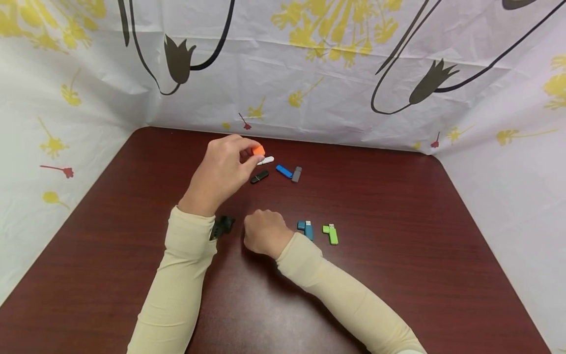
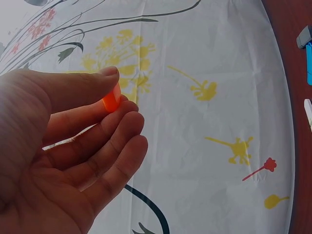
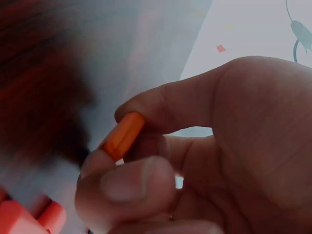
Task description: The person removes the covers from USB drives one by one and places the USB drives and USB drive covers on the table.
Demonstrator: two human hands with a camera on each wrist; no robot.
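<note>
Above the far part of the table, my left hand (image 1: 216,172) pinches a small orange cap (image 2: 112,99) between thumb and fingertips. My right hand (image 1: 264,232) is lower and nearer, back upward, in the head view. An orange USB stick (image 3: 123,136) sits between its thumb and fingers in the right wrist view; the hand hides it in the head view. Beyond the left fingertips lie a white USB stick (image 1: 267,160), a black one (image 1: 259,177), a blue one (image 1: 284,171) and a grey one (image 1: 297,174).
Right of my right hand lie a teal USB stick (image 1: 308,232) and a green one (image 1: 333,235), plugs bare, beside their teal cap (image 1: 301,225) and green cap (image 1: 325,229). Red pieces (image 3: 19,219) show blurred in the right wrist view. A patterned cloth (image 1: 283,98) borders the dark table (image 1: 398,255).
</note>
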